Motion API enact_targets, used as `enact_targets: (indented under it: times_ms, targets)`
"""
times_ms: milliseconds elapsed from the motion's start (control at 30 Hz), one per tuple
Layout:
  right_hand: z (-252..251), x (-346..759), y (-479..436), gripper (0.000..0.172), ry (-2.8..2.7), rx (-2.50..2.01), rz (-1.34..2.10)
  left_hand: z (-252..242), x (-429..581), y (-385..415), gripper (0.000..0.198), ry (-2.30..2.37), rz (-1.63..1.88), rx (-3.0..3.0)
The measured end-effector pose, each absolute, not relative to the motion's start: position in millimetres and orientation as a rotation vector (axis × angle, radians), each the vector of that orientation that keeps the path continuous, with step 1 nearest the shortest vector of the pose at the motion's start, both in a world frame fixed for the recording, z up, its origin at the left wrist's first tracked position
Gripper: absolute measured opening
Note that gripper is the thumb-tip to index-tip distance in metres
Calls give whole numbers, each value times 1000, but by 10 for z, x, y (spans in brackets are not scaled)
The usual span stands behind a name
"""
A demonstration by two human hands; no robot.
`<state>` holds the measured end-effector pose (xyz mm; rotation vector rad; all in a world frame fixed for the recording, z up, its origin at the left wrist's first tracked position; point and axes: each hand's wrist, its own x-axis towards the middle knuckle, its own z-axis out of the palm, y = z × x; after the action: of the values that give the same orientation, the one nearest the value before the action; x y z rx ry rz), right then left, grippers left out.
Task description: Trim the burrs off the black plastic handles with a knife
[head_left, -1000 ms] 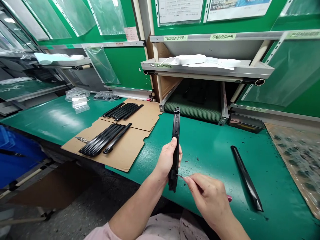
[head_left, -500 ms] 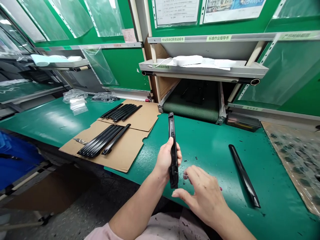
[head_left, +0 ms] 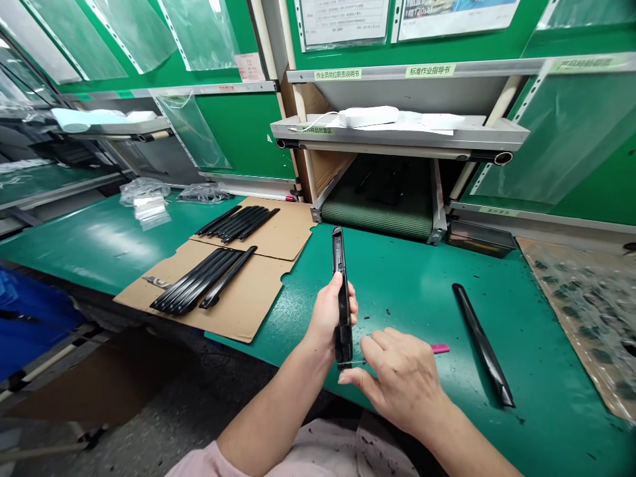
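My left hand (head_left: 330, 311) is closed around a long black plastic strip (head_left: 338, 252), held nearly upright with its hollow, ribbed side facing me. In my right hand (head_left: 405, 377) is a slim pink-handled knife (head_left: 440, 348), most of it hidden by the fingers. Its thin metal tip reaches the lower end of the strip, and whether it cuts in I cannot tell. My right thumb is stretched out beside that same end. Another black plastic strip (head_left: 484, 348) lies on the green table to the right.
Several black strips (head_left: 199, 281) lie side by side on cardboard (head_left: 248, 315) at the left, with a second row (head_left: 241, 222) behind. A conveyor belt (head_left: 377, 215) ends at the table's back. Clear plastic trays (head_left: 586, 311) lie at the right. Black scraps dot the green table (head_left: 412, 285).
My right hand has turned, so more of the pink handle shows. The knife's tip has moved down to the strip's lower end. The left hand keeps its hold; the whole view has shifted slightly.
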<state>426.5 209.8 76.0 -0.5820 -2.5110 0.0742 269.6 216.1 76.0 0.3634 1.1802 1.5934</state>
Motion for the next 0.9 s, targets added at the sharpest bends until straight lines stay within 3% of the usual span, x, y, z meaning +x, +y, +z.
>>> enact_targets:
  times_ms: [500,567,667,800,900]
  targets:
    - [608,4261,2032,54,-2402,-605,48,729,2680,2174,44,1198,1636,298]
    - [590,4242,2010,49,-2333,-621,216,743,2696,2175,41,1156,1661,266]
    - [575,4188,1977,40,-2161,-747,744,805,2747,2164,35,965,1746,216]
    - [498,4123,1938,48,-1866,-797,1531,897,2792,2118,32,690,1834,277]
    - [420,4141,1915,49,-1815,-777,1585,907,2772,2092,29,671,1798,335]
